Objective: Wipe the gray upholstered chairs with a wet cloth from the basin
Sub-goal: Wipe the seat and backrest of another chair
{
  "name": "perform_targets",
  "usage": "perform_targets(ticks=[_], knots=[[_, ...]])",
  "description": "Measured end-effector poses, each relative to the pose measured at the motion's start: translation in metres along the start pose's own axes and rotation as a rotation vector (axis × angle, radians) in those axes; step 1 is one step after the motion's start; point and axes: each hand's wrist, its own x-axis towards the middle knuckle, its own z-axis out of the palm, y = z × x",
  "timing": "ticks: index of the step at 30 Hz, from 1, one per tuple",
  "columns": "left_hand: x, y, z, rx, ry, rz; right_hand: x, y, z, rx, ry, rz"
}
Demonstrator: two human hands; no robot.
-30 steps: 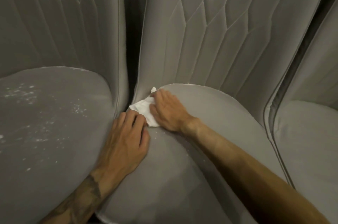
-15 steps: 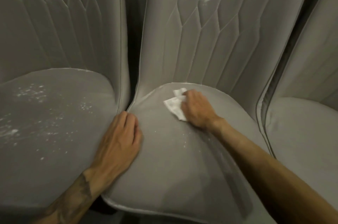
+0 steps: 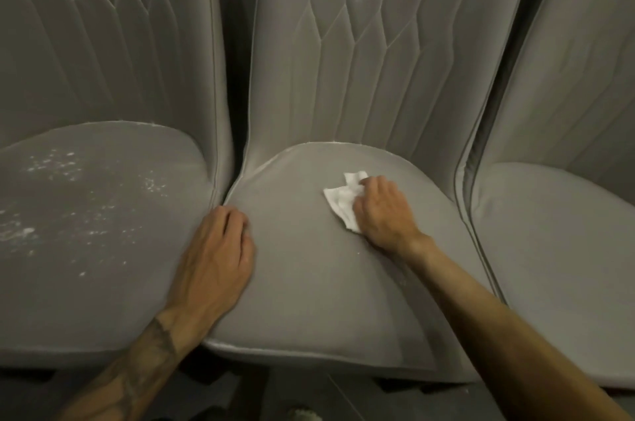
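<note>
Both forearms bare, no sleeves; dark tattoo (image 3: 151, 348) along left forearm near wrist.

Setting: dim seating area, kind uncertain; three matching gray upholstered chairs (image 3: 309, 283) in tight row, channel-stitched backs, dark floor (image 3: 309, 400) below

Left hand (image 3: 214, 257) lies flat, palm down, fingers together; right hand (image 3: 383, 211) reaches forward, palm down, fingers curled, arm extended
</note>
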Motion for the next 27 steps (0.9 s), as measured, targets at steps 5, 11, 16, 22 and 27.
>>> perform_targets(ticks=[5, 11, 16, 22, 27], knots=[[-0.001, -0.002, 0.003, -0.020, -0.009, -0.013, -0.032, -0.090, 0.012, 0.145, 0.055, -0.180], [-0.002, -0.005, 0.005, 0.015, 0.019, 0.046, -0.033, -0.032, 0.003, 0.055, 0.020, -0.196], [0.000, -0.009, 0.007, 0.025, 0.029, 0.028, -0.035, -0.033, 0.007, 0.007, 0.065, 0.074], [-0.001, -0.012, 0.009, 0.020, 0.018, 0.026, -0.051, -0.016, 0.003, 0.075, 0.053, -0.247], [-0.001, -0.012, 0.010, 0.022, 0.008, 0.017, -0.049, 0.042, -0.006, -0.104, 0.038, 0.230]])
